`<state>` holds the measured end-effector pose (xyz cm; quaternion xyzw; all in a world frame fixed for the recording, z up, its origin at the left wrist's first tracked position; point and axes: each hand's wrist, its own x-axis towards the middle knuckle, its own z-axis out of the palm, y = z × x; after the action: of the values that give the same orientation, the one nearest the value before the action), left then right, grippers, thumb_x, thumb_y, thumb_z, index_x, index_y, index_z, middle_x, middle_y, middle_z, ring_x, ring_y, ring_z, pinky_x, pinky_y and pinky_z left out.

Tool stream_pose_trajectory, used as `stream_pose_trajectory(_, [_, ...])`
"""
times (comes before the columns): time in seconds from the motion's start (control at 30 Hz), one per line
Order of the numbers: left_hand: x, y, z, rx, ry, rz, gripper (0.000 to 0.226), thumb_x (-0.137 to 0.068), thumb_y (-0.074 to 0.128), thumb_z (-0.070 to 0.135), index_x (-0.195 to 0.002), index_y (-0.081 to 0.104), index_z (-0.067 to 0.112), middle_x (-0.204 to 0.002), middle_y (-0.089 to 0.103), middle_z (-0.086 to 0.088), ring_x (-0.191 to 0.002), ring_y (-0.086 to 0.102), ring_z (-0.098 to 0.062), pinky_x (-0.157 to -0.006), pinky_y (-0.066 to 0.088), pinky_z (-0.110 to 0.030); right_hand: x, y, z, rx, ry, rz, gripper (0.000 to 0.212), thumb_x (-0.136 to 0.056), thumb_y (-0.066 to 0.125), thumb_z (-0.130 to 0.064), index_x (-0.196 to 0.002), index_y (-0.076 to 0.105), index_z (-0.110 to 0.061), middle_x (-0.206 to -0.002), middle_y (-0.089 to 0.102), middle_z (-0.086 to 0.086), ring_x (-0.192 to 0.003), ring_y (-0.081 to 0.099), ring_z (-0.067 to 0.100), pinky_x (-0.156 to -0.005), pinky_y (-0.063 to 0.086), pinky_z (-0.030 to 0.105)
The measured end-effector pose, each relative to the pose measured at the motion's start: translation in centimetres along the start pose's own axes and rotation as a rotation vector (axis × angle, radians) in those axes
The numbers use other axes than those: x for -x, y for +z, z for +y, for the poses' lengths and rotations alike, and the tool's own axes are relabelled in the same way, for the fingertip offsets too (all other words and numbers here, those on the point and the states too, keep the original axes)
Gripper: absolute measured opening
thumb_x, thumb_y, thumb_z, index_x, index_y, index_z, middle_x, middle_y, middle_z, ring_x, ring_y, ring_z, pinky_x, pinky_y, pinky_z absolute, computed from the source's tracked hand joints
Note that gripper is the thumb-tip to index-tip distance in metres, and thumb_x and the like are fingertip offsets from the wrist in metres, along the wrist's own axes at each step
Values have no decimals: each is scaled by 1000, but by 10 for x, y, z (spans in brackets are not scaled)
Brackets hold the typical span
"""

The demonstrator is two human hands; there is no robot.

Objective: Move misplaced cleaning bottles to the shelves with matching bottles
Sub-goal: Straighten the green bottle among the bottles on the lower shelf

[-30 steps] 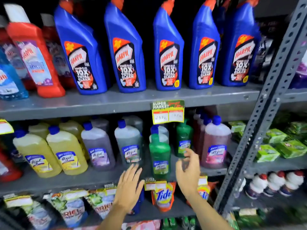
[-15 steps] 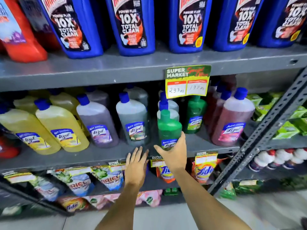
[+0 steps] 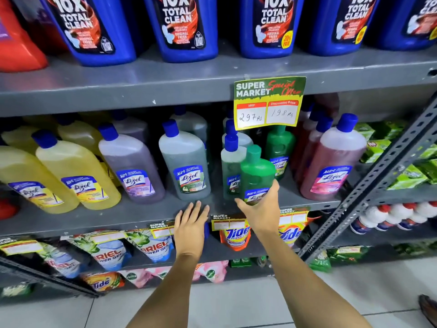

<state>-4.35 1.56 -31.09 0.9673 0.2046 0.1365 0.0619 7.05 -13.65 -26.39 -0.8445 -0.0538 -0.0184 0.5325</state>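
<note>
My right hand (image 3: 261,210) grips the base of a small green bottle (image 3: 256,174) with a green cap, at the front of the middle shelf (image 3: 142,214). The bottle tilts slightly and stands in front of a small pale green bottle with a blue cap (image 3: 230,166). Another green bottle (image 3: 279,150) stands further back, under the price tag. My left hand (image 3: 191,223) is flat with fingers apart, resting on the shelf's front edge, holding nothing. Along the shelf stand yellow (image 3: 75,171), purple (image 3: 131,166), grey-green (image 3: 185,166) and pink (image 3: 335,162) Lizol bottles.
Blue Harpic bottles (image 3: 182,27) line the top shelf, with a red bottle (image 3: 16,43) at the left. A special-offer price tag (image 3: 268,102) hangs from that shelf's edge. Detergent pouches (image 3: 108,252) fill the lower shelf. A slotted metal upright (image 3: 378,176) slants at the right; green packets (image 3: 406,162) lie beyond it.
The view has moved closer and lower. My right hand came down from near the pink bottle and closed on the small green bottle. My left hand stayed at the shelf edge.
</note>
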Motion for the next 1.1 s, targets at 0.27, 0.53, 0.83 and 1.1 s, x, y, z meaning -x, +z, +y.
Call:
stream_pose_trajectory(0.27, [1, 0, 3, 10, -42, -3, 59, -71, 72, -7, -123, 62, 18, -132, 60, -8, -123, 54, -29, -104, 39, -50, -36, -34, 19, -17, 77, 18, 103, -59, 92, -39, -139, 31, -17, -128, 57, 6, -118, 58, 26, -98, 50, 45])
stream_pose_trajectory(0.53, [0, 2, 4, 11, -36, 39, 63, -63, 76, -12, -118, 66, 17, -126, 64, -9, -117, 59, -30, -99, 44, -51, -32, -28, 27, 42, 98, 42, 94, -61, 91, -36, -134, 34, -19, -125, 59, 5, -113, 61, 28, -91, 53, 44])
stream_pose_trajectory(0.83, [-2, 2, 3, -6, -42, -11, 65, -58, 81, -9, -115, 67, 17, -123, 66, -9, -114, 61, -30, -96, 46, -51, -55, -39, 35, 59, 68, -15, 80, -61, 92, -34, -118, 36, -24, -114, 63, 0, -102, 63, 23, -86, 52, 37])
stream_pose_trajectory(1.1, [-1, 2, 3, -10, -59, -23, 63, -64, 78, -8, -120, 65, 18, -129, 62, -8, -121, 56, -29, -101, 42, -50, -50, -38, 33, 11, 60, 22, 121, -60, 93, -36, -151, 17, -18, -151, 40, 7, -138, 43, 26, -110, 41, 41])
